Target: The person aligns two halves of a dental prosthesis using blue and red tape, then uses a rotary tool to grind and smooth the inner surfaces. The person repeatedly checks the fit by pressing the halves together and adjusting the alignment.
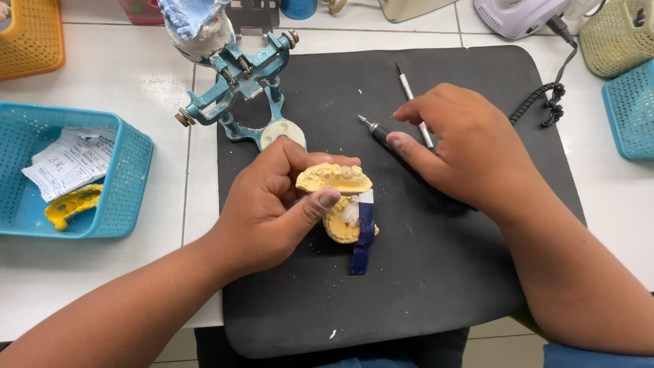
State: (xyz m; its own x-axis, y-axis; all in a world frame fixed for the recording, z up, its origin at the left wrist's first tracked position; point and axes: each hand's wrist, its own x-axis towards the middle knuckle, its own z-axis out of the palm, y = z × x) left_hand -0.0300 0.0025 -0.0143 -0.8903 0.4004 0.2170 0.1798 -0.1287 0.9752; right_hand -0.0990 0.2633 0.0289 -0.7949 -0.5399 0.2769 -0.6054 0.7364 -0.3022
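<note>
The left hand (272, 204) pinches a pale yellow plaster dental cast (334, 178), arch-shaped with moulded teeth, between thumb and fingers. Just below that grip a second yellow cast (340, 225) touches a dark blue strip (363, 238) on the black mat (436, 286). The right hand (463, 146) closes on a slim black rotary handpiece (377, 129).

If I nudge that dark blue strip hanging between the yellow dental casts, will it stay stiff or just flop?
The dark blue strip is thin and flat and trails onto the black mat, so it probably bends easily. It looks very light, likely to slide or flutter. One end sits between the yellow casts in the left hand, so it may pivot there.
</note>
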